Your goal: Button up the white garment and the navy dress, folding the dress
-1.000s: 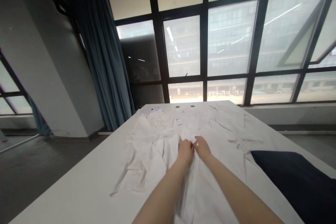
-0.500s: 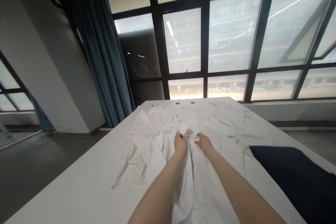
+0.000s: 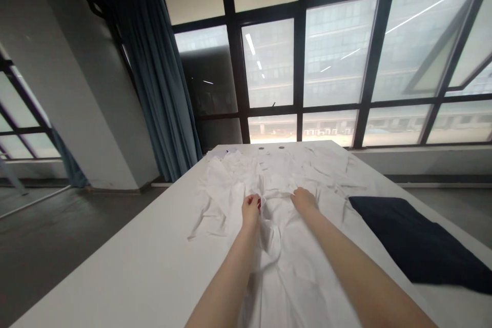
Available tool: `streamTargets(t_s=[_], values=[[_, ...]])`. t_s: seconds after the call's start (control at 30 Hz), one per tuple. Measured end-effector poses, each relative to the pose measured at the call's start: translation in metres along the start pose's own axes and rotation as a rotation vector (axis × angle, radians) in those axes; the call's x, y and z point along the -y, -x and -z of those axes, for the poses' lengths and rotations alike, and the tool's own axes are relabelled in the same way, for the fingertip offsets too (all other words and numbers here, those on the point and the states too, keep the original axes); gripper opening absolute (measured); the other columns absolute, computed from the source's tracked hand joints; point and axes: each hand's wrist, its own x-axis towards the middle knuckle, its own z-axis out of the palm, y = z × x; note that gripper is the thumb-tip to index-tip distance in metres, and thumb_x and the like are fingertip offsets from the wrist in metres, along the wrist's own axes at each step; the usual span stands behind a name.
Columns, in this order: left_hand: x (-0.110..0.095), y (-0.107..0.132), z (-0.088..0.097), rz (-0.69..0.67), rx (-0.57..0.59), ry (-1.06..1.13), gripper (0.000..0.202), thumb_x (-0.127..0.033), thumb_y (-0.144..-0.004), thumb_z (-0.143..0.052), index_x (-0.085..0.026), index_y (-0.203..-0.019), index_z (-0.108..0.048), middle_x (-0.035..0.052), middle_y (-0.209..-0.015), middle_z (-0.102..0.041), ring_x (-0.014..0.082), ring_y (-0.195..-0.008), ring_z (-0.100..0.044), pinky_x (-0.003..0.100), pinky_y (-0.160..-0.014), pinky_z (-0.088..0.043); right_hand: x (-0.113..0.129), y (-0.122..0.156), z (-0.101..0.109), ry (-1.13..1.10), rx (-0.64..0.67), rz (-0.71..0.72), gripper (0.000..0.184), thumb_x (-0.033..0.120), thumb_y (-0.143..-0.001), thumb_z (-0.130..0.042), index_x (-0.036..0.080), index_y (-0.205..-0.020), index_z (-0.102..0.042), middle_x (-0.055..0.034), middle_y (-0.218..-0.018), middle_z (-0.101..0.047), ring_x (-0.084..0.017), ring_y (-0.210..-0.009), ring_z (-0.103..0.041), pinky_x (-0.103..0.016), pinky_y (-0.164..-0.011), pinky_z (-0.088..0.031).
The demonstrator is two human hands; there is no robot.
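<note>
A crumpled white garment (image 3: 284,246) lies spread along the middle of a white table (image 3: 126,277). My left hand (image 3: 250,210) is closed in a pinch on a fold of the white cloth, red nails showing. My right hand (image 3: 303,198) is a short way to its right, fingers curled onto the same edge of cloth. A taut strip of fabric runs between the two hands.
A dark navy cloth (image 3: 407,241) lies on the table's right side. Two small round holes (image 3: 271,148) sit near the table's far end. Beyond are a large dark-framed window (image 3: 330,61), a blue-grey curtain (image 3: 157,92) and a grey pillar (image 3: 73,87).
My hands were touching at the garment's middle. They have moved apart and slightly farther away, stretching the cloth edge between them. The view has shifted a little.
</note>
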Motion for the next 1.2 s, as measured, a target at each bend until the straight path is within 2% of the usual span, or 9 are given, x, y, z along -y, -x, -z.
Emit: streamTargets(t_s=[0.1,0.2,0.3,0.4,0.47,0.6,0.7,0.87,1.2], values=[[0.002,0.026,0.007,-0.044,0.013,0.061,0.021,-0.037,-0.064,-0.052,-0.017,-0.062,-0.045,-0.0054,-0.051,-0.042,0.0070,-0.047,-0.042,0.019,-0.047,-0.032,0.001,0.021,0.016,-0.009,-0.064,0.108,0.023,0.021,-0.077,-0.040,0.015,-0.082,-0.061,-0.0111,-0.107,-0.054,-0.019,-0.099,-0.047,-0.026,-0.082,-0.033],[0.006,0.049,0.011,-0.069,0.036,0.062,0.020,-0.035,-0.064,-0.053,-0.017,-0.065,-0.046,-0.0057,-0.049,-0.042,0.0071,-0.045,-0.040,0.019,-0.046,-0.032,-0.003,0.050,0.024,-0.023,-0.113,0.144,0.027,0.016,-0.074,-0.039,0.017,-0.095,-0.056,-0.0067,-0.103,-0.055,-0.016,-0.092,-0.050,-0.023,-0.078,-0.034],[0.013,0.069,0.009,-0.101,0.096,0.000,0.018,-0.034,-0.065,-0.053,-0.017,-0.067,-0.047,-0.0050,-0.051,-0.044,0.0081,-0.047,-0.043,0.020,-0.049,-0.034,-0.007,0.086,0.017,-0.006,-0.093,0.151,0.036,0.017,-0.071,-0.045,0.022,-0.106,-0.049,-0.0050,-0.100,-0.055,-0.017,-0.085,-0.051,-0.026,-0.070,-0.035],[0.020,0.084,0.007,-0.153,0.154,-0.105,0.016,-0.032,-0.065,-0.054,-0.016,-0.065,-0.049,-0.0040,-0.054,-0.047,0.0087,-0.051,-0.045,0.020,-0.052,-0.035,-0.007,0.117,0.003,0.072,-0.032,0.180,0.025,0.027,-0.071,-0.051,0.023,-0.095,-0.055,-0.0055,-0.091,-0.057,-0.021,-0.087,-0.050,-0.030,-0.070,-0.034],[0.023,0.089,0.007,-0.165,0.185,-0.149,0.016,-0.031,-0.065,-0.055,-0.016,-0.064,-0.051,-0.0033,-0.055,-0.049,0.0088,-0.052,-0.046,0.020,-0.053,-0.035,-0.006,0.130,-0.006,0.078,-0.066,0.195,0.018,0.030,-0.074,-0.049,0.022,-0.087,-0.059,-0.0059,-0.085,-0.058,-0.022,-0.086,-0.050,-0.032,-0.071,-0.034],[0.023,0.092,0.009,-0.166,0.189,-0.118,0.016,-0.030,-0.064,-0.057,-0.015,-0.064,-0.051,-0.0043,-0.053,-0.048,0.0081,-0.049,-0.045,0.019,-0.050,-0.034,-0.008,0.134,-0.013,-0.197,-0.224,0.170,0.024,0.030,-0.080,-0.040,0.019,-0.078,-0.062,-0.0053,-0.073,-0.059,-0.018,-0.076,-0.052,-0.030,-0.069,-0.036],[0.018,0.092,0.009,-0.181,0.183,-0.047,0.014,-0.027,-0.063,-0.058,-0.016,-0.067,-0.051,-0.0043,-0.055,-0.050,0.0078,-0.049,-0.046,0.018,-0.050,-0.035,-0.011,0.129,-0.011,-0.589,-0.367,0.016,0.029,0.034,-0.080,-0.037,0.016,-0.084,-0.059,-0.0035,-0.065,-0.058,-0.015,-0.060,-0.051,-0.025,-0.056,-0.038],[0.015,0.098,0.002,-0.134,0.284,-0.023,0.018,-0.029,-0.062,-0.060,-0.014,-0.072,-0.057,0.0000,-0.062,-0.057,0.0097,-0.056,-0.052,0.021,-0.056,-0.040,-0.001,0.134,-0.005,-1.068,-0.377,-0.096,0.027,0.039,-0.071,-0.049,0.014,-0.078,-0.057,-0.0032,-0.064,-0.058,-0.014,-0.057,-0.053,-0.024,-0.052,-0.042],[0.020,0.102,-0.003,-0.098,0.367,0.005,0.017,-0.028,-0.061,-0.063,-0.013,-0.068,-0.057,0.0023,-0.064,-0.060,0.0108,-0.058,-0.054,0.022,-0.058,-0.041,0.017,0.149,-0.006,-0.974,-0.365,0.182,0.019,0.033,-0.073,-0.051,0.016,-0.073,-0.060,-0.0052,-0.074,-0.058,-0.015,-0.070,-0.054,-0.029,-0.065,-0.046]])
